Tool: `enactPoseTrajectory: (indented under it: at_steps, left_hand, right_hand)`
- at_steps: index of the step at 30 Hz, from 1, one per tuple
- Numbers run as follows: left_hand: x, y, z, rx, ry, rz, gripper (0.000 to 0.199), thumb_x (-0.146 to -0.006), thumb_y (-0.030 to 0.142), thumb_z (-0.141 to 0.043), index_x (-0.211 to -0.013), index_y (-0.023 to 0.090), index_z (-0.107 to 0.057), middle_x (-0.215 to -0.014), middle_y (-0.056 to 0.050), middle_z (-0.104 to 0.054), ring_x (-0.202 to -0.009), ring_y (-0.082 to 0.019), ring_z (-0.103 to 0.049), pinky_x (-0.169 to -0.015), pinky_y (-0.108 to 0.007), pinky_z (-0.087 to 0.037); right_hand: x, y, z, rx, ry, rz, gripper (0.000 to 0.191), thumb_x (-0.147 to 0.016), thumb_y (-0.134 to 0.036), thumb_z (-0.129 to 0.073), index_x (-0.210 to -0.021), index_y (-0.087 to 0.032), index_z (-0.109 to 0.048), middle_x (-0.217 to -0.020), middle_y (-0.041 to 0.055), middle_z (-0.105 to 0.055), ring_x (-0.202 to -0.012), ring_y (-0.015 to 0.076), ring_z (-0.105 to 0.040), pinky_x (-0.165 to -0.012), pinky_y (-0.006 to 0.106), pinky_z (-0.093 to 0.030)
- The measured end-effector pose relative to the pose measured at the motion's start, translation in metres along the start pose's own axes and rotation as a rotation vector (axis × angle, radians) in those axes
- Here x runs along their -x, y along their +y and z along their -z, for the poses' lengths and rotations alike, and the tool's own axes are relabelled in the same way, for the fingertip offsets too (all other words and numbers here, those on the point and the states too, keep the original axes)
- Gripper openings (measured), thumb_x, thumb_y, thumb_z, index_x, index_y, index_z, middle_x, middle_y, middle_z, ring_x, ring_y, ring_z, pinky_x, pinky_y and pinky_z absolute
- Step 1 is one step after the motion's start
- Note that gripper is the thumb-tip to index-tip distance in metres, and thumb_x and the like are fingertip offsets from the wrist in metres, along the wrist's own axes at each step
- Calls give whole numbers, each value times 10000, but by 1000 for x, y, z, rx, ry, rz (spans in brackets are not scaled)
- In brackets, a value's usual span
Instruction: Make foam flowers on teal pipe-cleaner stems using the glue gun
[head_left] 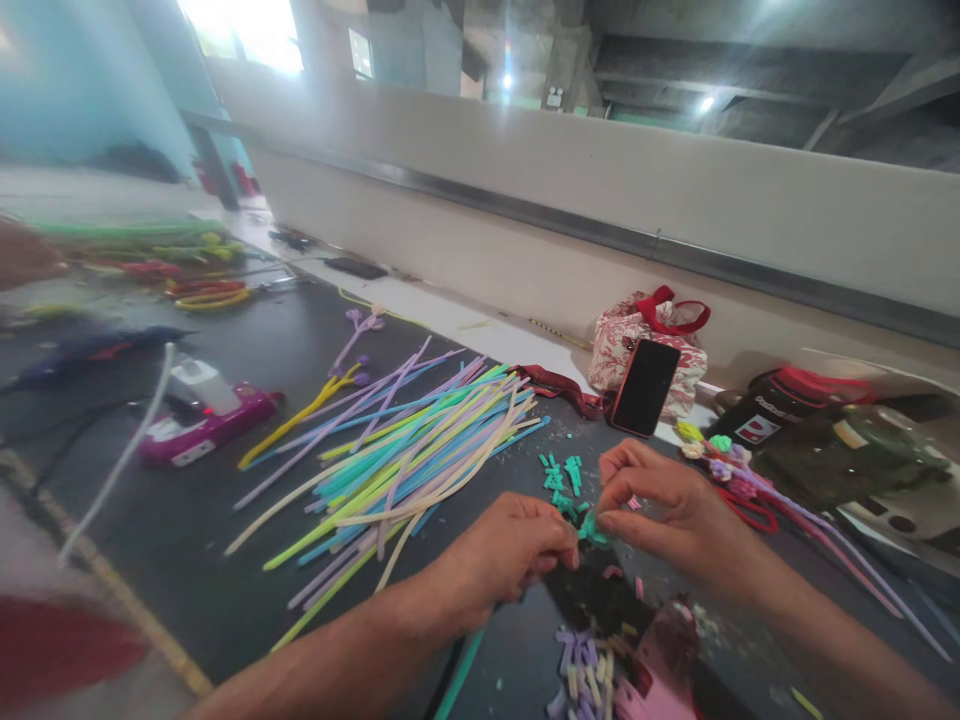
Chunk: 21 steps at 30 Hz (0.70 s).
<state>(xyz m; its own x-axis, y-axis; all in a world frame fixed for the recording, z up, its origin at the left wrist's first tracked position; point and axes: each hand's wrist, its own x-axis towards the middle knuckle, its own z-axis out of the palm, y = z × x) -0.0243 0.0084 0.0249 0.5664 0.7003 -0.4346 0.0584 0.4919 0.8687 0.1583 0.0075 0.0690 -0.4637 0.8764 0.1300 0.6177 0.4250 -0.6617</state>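
Two Hands Meet Over Small Teal Piece (pixel 592 528) on Dark Bench (pixel 300 330)

The right hand (pixel 656 500) has its thumb and forefinger nearly closed, their tips pinching the small teal piece. The left hand (pixel 525 548) is curled nearly shut just beside it; whether its fingers also grip the piece cannot be told.

The teal piece is above the bench, between the two hands. Short teal cuttings (pixel 555 478) lie scattered just beyond them. Nearer the wearer, lavender and cream cuttings (pixel 581 668) lie beside a pink object (pixel 664 665), partly seen, and a teal strand (pixel 461 670) shows below the left wrist.

To the left, long fuzzy stems (pixel 405 450) in blue, green, yellow, lavender and cream spread in a loose, overlapping bundle. A yellow and purple stemmed piece (pixel 300 412) lies beyond them, with a purple glue gun (pixel 214 425) farther left.

Past the right hand, a dark-screened phone (pixel 646 388) leans upright against a red-and-white patterned bag (pixel 609 345). Small flower shapes (pixel 731 465) on long stems lie to its right, near a black container (pixel 776 410) with red at its top.
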Motion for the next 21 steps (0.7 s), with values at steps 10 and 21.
enactPoseTrajectory:
  at_steps: [10, 21]
  left_hand:
    - [0, 1, -1, 27, 11, 11, 96, -605, 241, -502, -540, 171, -490, -379, 108, -228, -351, -36, -135, -351, -215, -31]
    - [0, 3, 0, 40, 45, 12, 112, -627, 251, -483, -567, 162, -515, -383, 105, -254, -349, -31, -157, -371, -199, -45]
  right_hand:
    - [-3, 3, 1, 32, -7, 34, 135, -718, -94, -591, -629, -193, -614, -732, -19, -450, -703, 112, -475, -636, 238, -374]
    - [0, 8, 6, -13, -5, 42, 158, -756, -163, -591, -811, -255, -707, -762, -3, -483, -695, 115, -503, -588, 231, -409]
